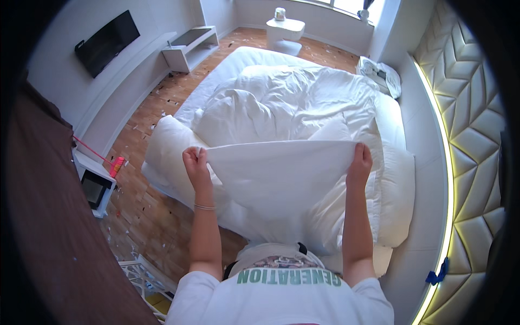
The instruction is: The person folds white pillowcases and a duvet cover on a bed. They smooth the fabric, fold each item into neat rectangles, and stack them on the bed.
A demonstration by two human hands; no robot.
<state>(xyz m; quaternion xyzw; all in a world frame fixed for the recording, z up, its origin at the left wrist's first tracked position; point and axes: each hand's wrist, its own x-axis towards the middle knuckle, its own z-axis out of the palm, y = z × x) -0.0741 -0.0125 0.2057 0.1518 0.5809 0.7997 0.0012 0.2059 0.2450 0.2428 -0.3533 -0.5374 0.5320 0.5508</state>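
Observation:
Both arms reach out over a bed. My left hand point(196, 162) pinches one upper corner of a white sheet point(280, 174), and my right hand point(359, 160) grips the other. Its top edge is drawn almost straight between them, while the lower part sags towards my body. Behind the sheet a rumpled white duvet point(292, 97) covers much of the mattress point(235, 61). A puffy white pillow or bedding roll point(172, 138) lies just beyond my left hand. To the right of my right hand, white pillows point(396, 195) line the headboard side.
Scraps litter the wooden floor point(158, 211). At left are a pink broom point(117, 166), a white cabinet point(95, 187) and a brown curtain point(53, 203). A wall-mounted television point(107, 42) hangs beyond. A white table point(285, 26) stands by the window; a padded headboard wall point(473, 170) runs along the right.

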